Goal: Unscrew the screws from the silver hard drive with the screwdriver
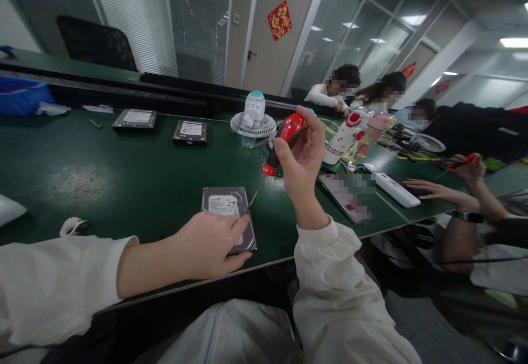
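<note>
A hard drive (223, 202) with a white label lies flat near the table's front edge. My left hand (212, 243) rests across it, thumb along the near side and index finger reaching to its right edge, gripping it against the table. My right hand (305, 160) is closed around the red and black handle of a screwdriver (270, 163), held tilted. Its thin shaft slants down to the drive's right edge, close to my left fingertip. Whether a screw sits under the tip is too small to tell. Several small dark screws (259, 161) are scattered behind the drive.
Two more hard drives (135, 119) (190, 131) lie farther back on the green table (136, 171). A white fan (254, 112) stands behind the screws. To the right are a white bottle (343, 139), a phone-like slab (342, 196) and a white power strip (391, 185). A co-worker's hands (437, 192) are beyond.
</note>
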A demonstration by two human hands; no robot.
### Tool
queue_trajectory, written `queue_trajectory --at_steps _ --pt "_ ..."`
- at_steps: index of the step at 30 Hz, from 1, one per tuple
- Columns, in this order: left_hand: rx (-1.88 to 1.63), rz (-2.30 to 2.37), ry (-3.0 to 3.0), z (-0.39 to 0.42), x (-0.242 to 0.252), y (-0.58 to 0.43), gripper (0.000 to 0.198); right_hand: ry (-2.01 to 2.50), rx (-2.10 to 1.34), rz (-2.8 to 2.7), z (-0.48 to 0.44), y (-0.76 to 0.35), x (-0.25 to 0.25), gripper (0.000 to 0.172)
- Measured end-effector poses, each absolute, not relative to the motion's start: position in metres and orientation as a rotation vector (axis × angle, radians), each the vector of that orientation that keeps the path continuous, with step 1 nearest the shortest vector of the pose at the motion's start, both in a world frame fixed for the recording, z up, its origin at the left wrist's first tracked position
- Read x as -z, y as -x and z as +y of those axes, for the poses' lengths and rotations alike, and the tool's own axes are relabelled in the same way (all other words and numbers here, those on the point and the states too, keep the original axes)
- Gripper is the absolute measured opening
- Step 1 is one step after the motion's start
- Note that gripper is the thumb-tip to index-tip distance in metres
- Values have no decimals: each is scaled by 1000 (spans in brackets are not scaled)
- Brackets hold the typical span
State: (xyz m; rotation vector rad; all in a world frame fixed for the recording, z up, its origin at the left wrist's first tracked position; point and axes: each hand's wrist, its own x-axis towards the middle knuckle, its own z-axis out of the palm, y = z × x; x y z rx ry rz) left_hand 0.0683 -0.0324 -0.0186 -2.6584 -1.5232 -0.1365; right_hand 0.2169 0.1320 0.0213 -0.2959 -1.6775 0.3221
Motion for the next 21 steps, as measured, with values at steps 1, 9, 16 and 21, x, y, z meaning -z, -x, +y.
queue_trajectory --at_steps 1,9,16,21 --pt "135 -1527 2658 -33 18 -68 57 318 -303 -1688 132 -218 -21 49" --pt "129 -1597 2645 -33 18 -69 65 291 -439 -1742 127 -215 -20 47" --pt "77 -1574 2642 -33 18 -70 61 336 -423 -1728 122 -212 -23 42" --pt "109 -1562 2650 -32 19 -69 61 301 -382 -1696 130 -217 -21 41"
